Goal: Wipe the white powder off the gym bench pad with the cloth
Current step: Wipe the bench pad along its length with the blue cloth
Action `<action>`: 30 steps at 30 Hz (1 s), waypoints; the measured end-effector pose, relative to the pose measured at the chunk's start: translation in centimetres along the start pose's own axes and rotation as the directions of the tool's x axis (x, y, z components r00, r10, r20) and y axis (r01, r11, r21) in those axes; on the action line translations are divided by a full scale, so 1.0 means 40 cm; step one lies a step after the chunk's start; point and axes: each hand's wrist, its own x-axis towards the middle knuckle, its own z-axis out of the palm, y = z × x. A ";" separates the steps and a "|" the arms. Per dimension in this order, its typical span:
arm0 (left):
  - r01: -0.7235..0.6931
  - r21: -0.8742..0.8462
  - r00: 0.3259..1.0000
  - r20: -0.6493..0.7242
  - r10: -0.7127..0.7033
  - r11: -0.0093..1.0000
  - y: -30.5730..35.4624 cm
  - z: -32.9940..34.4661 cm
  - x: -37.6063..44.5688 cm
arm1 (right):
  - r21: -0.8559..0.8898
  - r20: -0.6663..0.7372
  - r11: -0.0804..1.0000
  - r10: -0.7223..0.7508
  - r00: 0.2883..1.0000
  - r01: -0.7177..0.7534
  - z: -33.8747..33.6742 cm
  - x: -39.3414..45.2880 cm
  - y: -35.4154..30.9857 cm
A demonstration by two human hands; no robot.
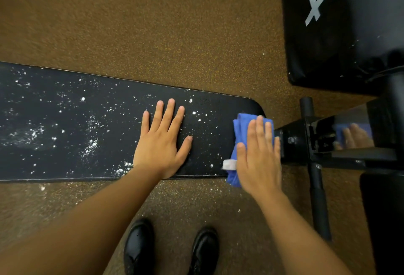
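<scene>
A long black bench pad [65,161] runs from the left edge to right of centre. White powder [90,145] is scattered over most of it, thickest toward the left. My left hand [162,141] lies flat on the pad, fingers spread, holding nothing. My right hand [260,154] presses flat on a folded blue cloth [238,126] at the pad's rounded right end. The cloth has a white tag at its near edge and hangs slightly over the pad's front edge.
A black metal bench frame [317,143] with a shiny bar joins the pad's right end. A second black pad with white lettering [332,30] stands at upper right. Speckled brown flooring [164,23] surrounds the bench, dusted with powder near my black shoes [140,246].
</scene>
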 end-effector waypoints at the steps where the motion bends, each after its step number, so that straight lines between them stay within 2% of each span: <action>1: 0.001 -0.004 1.000 -0.002 -0.001 1.000 0.000 0.000 -0.001 | 0.015 -0.027 0.998 0.060 0.998 -0.060 -0.002 0.030 0.006; 3: 0.001 -0.005 1.000 -0.005 -0.001 1.000 0.001 0.000 -0.002 | 0.055 -0.038 0.989 0.141 0.989 -0.139 -0.008 0.107 0.000; 5: -0.002 -0.002 1.000 -0.003 0.002 1.000 0.002 -0.001 -0.003 | 0.056 -0.032 0.987 0.156 0.987 -0.154 -0.012 0.166 -0.026; 10: 0.003 -0.007 1.000 -0.004 -0.003 1.000 0.002 0.000 -0.001 | -0.056 -0.031 0.997 -0.060 0.998 0.058 0.006 0.103 -0.080; 13: 0.005 -0.006 1.000 0.002 -0.005 1.000 0.002 0.000 0.000 | -0.033 0.013 0.990 -0.135 0.991 0.136 0.012 0.005 -0.045; 15: 0.004 -0.002 1.000 0.004 -0.004 1.000 0.002 0.000 0.000 | -0.020 -0.007 0.998 -0.057 0.998 0.057 0.010 -0.001 -0.002; 18: 0.006 -0.008 1.000 0.001 -0.006 1.000 0.002 -0.003 -0.003 | 0.046 -0.054 0.989 0.142 0.988 -0.139 -0.001 0.079 0.020; 20: 0.005 -0.010 1.000 0.000 -0.005 1.000 0.002 -0.004 -0.003 | 0.066 -0.046 0.980 0.192 0.980 -0.189 -0.010 0.152 -0.004; 24: 0.009 -0.003 1.000 0.002 -0.009 1.000 0.003 -0.003 -0.002 | -0.022 -0.045 0.999 0.048 0.998 -0.049 -0.004 0.179 -0.082; 28: 0.009 -0.007 1.000 0.003 -0.009 1.000 0.000 -0.001 -0.002 | -0.045 -0.002 0.985 -0.168 0.986 0.168 0.012 0.040 -0.089; 30: 0.007 -0.002 1.000 0.005 -0.007 1.000 0.001 -0.001 -0.001 | -0.029 0.017 0.986 -0.167 0.986 0.167 0.013 0.000 -0.046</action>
